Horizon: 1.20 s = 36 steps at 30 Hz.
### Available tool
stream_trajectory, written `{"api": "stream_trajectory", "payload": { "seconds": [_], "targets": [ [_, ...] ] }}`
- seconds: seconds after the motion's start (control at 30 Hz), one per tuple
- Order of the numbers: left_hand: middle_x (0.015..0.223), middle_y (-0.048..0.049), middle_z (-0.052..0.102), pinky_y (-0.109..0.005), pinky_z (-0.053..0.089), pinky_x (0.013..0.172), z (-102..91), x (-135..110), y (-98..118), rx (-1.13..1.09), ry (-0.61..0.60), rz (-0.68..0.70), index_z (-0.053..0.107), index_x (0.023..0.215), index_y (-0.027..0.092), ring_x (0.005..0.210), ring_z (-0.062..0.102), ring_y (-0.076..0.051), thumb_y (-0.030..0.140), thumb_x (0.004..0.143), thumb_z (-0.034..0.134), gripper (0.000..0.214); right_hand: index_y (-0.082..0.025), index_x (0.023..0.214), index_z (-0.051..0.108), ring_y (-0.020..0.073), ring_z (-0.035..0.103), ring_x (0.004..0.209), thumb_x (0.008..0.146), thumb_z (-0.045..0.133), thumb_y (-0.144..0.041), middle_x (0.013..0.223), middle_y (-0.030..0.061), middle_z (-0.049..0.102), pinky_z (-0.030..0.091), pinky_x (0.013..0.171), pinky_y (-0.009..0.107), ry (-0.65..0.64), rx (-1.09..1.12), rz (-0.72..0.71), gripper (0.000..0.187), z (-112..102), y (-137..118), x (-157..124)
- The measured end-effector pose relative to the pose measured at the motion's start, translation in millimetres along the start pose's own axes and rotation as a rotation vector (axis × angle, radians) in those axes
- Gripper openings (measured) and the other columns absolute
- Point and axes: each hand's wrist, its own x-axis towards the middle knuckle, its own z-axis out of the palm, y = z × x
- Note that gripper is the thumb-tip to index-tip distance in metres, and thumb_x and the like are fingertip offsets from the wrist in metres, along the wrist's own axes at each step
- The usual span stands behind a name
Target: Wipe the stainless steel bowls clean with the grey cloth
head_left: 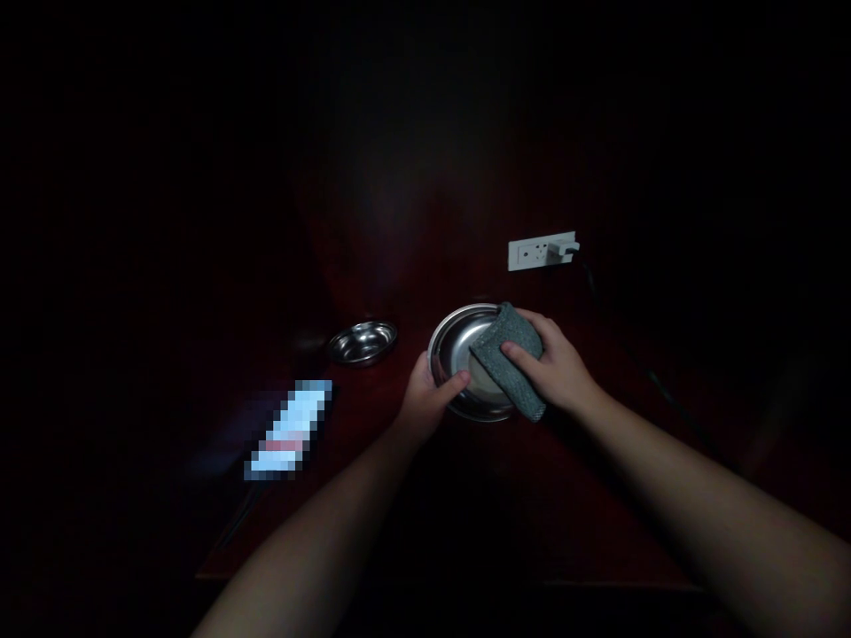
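A shiny steel bowl (pixel 458 341) is tilted toward me, gripped at its lower left rim by my left hand (pixel 431 399), the thumb lying over the inside. My right hand (pixel 555 363) holds a folded grey-green cloth (pixel 509 354) draped over the bowl's right rim, thumb on top and fingers behind. The cloth covers the right part of the bowl, and the fingers behind it are mostly hidden. Left of my hands, a second steel bowl (pixel 363 343) rests on the dark red table (pixel 479 496).
A lit, blurred-out phone-like screen (pixel 289 431) lies on the left of the table. On the surface behind, a white wall socket (pixel 542 252) has a plug (pixel 564 252) in it, with a dark cable running down to the right. The surroundings are very dark.
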Motion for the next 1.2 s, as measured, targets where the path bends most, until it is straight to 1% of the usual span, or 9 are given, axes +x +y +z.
{"api": "stream_trajectory", "payload": {
  "seconds": [0.1,0.17,0.27,0.5,0.9,1.2],
  "targets": [
    [0.112,-0.0089,0.064,-0.039,0.045,0.092,1.0,-1.2,2.0,0.008,0.014,0.024,0.053,0.113,0.017,0.104,0.06,-0.024,0.029,0.065,0.078,0.055,-0.023,0.129,0.049,0.0278,0.048,0.117,0.068,0.07,-0.049,0.126,0.0099,0.053,0.038,0.101,0.047,-0.023,-0.006,-0.038,0.07,0.3,-1.5,-0.8],
    [0.111,-0.0085,0.065,-0.039,0.046,0.091,1.1,-1.9,2.8,0.018,0.025,0.037,0.053,0.111,0.017,0.102,0.061,-0.023,0.029,0.065,0.077,0.053,-0.023,0.129,0.048,0.0277,0.048,0.118,0.066,0.072,-0.048,0.128,0.0103,0.052,0.038,0.102,0.047,-0.033,0.007,-0.041,0.072,1.1,-1.6,-1.0],
    [0.109,-0.0082,0.065,-0.039,0.046,0.09,-0.4,-1.9,3.1,0.034,0.035,0.038,0.054,0.111,0.017,0.1,0.061,-0.023,0.03,0.066,0.076,0.051,-0.021,0.129,0.048,0.0274,0.049,0.117,0.068,0.071,-0.048,0.128,0.011,0.053,0.038,0.101,0.047,-0.033,0.026,-0.028,0.07,3.5,0.4,-1.6],
    [0.105,-0.0082,0.066,-0.037,0.047,0.087,-2.9,-0.1,1.5,0.053,0.059,0.048,0.056,0.107,0.016,0.097,0.062,-0.023,0.03,0.066,0.076,0.048,-0.023,0.129,0.048,0.0283,0.05,0.118,0.07,0.068,-0.051,0.129,0.0108,0.052,0.039,0.101,0.049,-0.042,0.038,-0.023,0.068,6.4,7.2,-3.0],
    [0.106,-0.0077,0.066,-0.037,0.046,0.088,-1.3,-0.7,2.9,0.036,0.016,0.035,0.055,0.11,0.017,0.097,0.062,-0.023,0.03,0.068,0.075,0.048,-0.023,0.126,0.052,0.0281,0.051,0.116,0.071,0.068,-0.05,0.126,0.0102,0.055,0.039,0.1,0.05,-0.034,0.036,-0.001,0.064,2.1,4.0,-1.0],
    [0.104,-0.007,0.066,-0.036,0.047,0.087,-0.7,0.0,2.5,0.044,0.04,0.023,0.055,0.109,0.017,0.095,0.061,-0.022,0.031,0.068,0.075,0.048,-0.023,0.123,0.055,0.0274,0.053,0.112,0.078,0.06,-0.05,0.123,0.0089,0.058,0.04,0.098,0.048,-0.03,0.065,0.006,0.053,3.4,6.6,1.1]
  ]
}}
